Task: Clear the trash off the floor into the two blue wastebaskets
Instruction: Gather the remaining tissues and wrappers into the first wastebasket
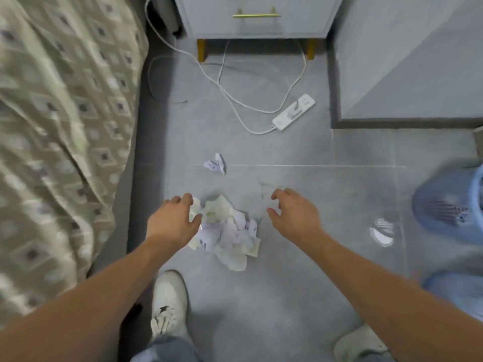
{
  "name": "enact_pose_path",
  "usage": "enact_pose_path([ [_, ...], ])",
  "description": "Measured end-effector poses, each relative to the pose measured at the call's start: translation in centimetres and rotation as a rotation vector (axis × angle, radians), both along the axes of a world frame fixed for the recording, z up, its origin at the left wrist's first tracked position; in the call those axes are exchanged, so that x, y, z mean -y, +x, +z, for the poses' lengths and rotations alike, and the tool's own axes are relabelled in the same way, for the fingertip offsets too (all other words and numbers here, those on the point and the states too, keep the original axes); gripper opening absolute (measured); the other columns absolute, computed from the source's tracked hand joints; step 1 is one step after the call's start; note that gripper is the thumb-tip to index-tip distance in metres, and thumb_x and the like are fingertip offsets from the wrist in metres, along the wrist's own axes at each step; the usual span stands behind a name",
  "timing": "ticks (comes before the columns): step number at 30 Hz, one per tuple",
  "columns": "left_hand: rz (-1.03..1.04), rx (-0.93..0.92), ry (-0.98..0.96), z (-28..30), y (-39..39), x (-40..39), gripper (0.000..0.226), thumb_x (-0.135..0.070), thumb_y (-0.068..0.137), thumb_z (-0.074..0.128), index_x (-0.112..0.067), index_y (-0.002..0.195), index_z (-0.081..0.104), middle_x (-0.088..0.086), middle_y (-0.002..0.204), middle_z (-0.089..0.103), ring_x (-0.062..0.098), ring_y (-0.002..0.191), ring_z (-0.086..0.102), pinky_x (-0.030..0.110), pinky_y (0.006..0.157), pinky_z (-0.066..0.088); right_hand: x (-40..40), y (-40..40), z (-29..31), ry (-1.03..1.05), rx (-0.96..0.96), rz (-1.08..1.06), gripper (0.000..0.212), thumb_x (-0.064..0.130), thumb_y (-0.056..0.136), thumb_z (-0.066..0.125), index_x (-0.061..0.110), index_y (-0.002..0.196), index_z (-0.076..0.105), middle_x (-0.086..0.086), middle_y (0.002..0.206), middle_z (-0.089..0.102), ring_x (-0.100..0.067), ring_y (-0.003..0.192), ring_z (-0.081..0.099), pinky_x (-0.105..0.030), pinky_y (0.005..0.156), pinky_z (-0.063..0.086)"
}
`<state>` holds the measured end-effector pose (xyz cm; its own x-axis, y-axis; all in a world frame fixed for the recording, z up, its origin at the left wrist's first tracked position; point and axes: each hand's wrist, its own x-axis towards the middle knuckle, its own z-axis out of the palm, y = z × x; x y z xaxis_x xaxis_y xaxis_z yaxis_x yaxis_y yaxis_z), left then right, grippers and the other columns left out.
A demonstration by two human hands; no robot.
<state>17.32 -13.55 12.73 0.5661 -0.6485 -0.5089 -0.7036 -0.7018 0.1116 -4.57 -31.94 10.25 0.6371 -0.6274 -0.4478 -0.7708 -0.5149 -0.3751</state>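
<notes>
A heap of crumpled white paper [226, 232] lies on the grey tiled floor in front of my feet. A smaller crumpled scrap [216, 164] lies a little farther off. My left hand [173, 222] hovers at the heap's left edge with fingers loosely spread, holding nothing. My right hand [294, 214] hangs to the heap's right, fingers relaxed and empty, apart from the paper. One blue wastebasket [449, 202] stands at the right edge. A second blue wastebasket [454, 288] shows below it, partly hidden by my right arm.
A bed with a patterned cover [57, 126] runs along the left. A nightstand [257, 17] stands ahead, with white cables and a power strip [294, 114] on the floor before it. My white shoes [168, 304] stand below the heap.
</notes>
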Motion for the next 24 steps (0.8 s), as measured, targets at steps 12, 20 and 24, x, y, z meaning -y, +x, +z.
enact_pose_path([
  [12,0.230,-0.086,-0.108,-13.6,4.6,-6.1,0.049,-0.048,0.093,0.059,-0.030,0.136,0.045,0.006,0.126,0.049,0.033,0.115,0.057,0.045,0.089,0.054,-4.2,14.6,-13.5,-0.175,0.104,0.137,0.055,0.029,0.088,0.069,0.027,0.138,0.048,-0.010,0.139,0.038,-0.035,0.118,0.045,-0.039,0.067,0.051],
  [20,-0.043,-0.139,-0.098,-19.4,6.0,-3.3,0.062,-0.031,0.084,0.073,-0.046,0.137,0.045,-0.001,0.130,0.030,0.024,0.120,0.041,0.042,0.079,0.056,-2.1,20.9,-17.6,-0.216,0.026,0.324,0.041,0.023,0.093,0.065,0.024,0.133,0.056,-0.011,0.137,0.041,-0.035,0.123,0.040,-0.045,0.078,0.057],
  [24,-0.102,-0.130,-0.149,-20.2,4.6,-2.4,0.058,-0.016,0.079,0.072,-0.041,0.125,0.045,-0.003,0.115,0.027,0.022,0.105,0.039,0.035,0.062,0.044,-1.7,18.3,-18.6,-0.193,0.075,0.328,0.031,0.011,0.093,0.063,0.016,0.123,0.060,-0.012,0.123,0.047,-0.033,0.111,0.046,-0.046,0.071,0.055],
])
